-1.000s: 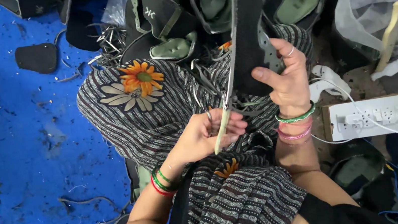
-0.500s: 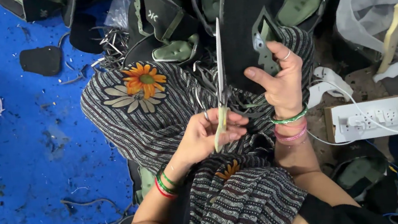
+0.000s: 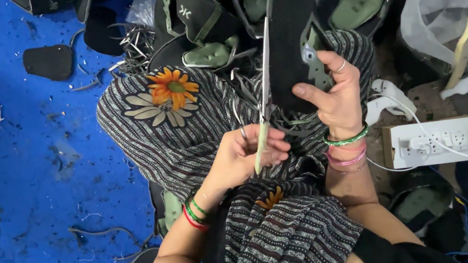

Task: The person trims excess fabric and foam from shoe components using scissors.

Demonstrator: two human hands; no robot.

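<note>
Head view: over a striped, flower-printed cloth lap [image 3: 186,131], the left hand [image 3: 243,157] grips pale-handled metal scissors [image 3: 262,119], blades along the edge of a long black sandal sole [image 3: 290,35]. Right of them, the right hand [image 3: 337,98] pinches that sole upright. White power strip [image 3: 434,141] lies far right.

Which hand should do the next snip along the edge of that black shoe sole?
Probably the left hand. It has the scissors in its grip, blades lying along the black sole's edge. The right hand is busy holding that sole up, so it likely just steadies it.
</note>
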